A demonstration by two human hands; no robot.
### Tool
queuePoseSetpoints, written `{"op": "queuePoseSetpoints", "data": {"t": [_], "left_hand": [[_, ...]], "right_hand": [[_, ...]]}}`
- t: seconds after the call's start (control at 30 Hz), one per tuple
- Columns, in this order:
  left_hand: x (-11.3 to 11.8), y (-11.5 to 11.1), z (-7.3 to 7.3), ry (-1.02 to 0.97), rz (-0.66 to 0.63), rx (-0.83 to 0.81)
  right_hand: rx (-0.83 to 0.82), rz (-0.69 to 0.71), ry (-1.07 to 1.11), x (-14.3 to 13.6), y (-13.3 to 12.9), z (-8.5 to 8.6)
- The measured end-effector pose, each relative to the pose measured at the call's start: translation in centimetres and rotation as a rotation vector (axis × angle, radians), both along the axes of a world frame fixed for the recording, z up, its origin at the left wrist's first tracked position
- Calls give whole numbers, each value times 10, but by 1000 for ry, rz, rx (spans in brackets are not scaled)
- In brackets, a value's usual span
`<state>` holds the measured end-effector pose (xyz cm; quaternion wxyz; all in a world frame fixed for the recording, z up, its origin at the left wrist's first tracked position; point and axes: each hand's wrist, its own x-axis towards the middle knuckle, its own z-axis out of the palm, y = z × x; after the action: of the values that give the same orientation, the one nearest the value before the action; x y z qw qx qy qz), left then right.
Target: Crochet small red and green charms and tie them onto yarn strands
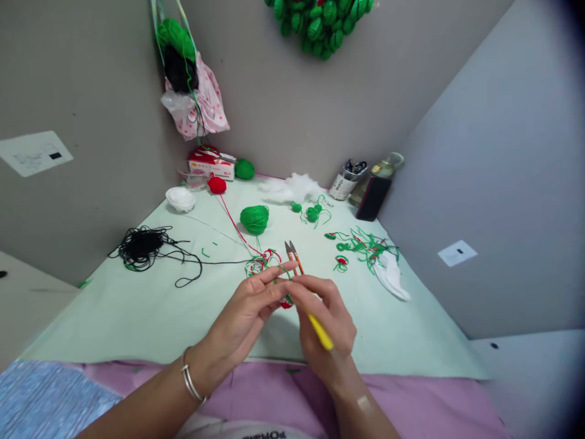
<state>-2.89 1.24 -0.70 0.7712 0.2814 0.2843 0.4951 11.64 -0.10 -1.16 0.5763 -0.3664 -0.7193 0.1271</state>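
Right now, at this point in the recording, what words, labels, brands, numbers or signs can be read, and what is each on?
"PO": on the clothing at the bottom edge; the letters after it are cut off.
Box: print too small to read.
Cup: label too blurred to read.
Left wall card: print too blurred.
Right wall card: a dark mark, nothing legible.

Beyond the central green yarn ball (pixel 255 220) is a pale pink bag (pixel 212 103) with red dots; left of the ball, red yarn (pixel 217 185), white yarn (pixel 180 200), black yarn (pixel 142 244); before it, a yellow hook handle (pixel 320 332) and red-and-green crochet piece (pixel 286 303).
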Motion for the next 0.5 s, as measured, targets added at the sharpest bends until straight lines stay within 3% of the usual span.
{"op": "queuePoseSetpoints", "data": {"t": [0.17,0.37,0.5], "left_hand": [[-2,2,2,63,12,1],[2,-3,4,217,17,176],[-14,6,10,518,-34,366]], "right_hand": [[-313,123,482,4,8,6],[-403,181,480,-4,9,1],[-589,273,813,6,16,7]]}}
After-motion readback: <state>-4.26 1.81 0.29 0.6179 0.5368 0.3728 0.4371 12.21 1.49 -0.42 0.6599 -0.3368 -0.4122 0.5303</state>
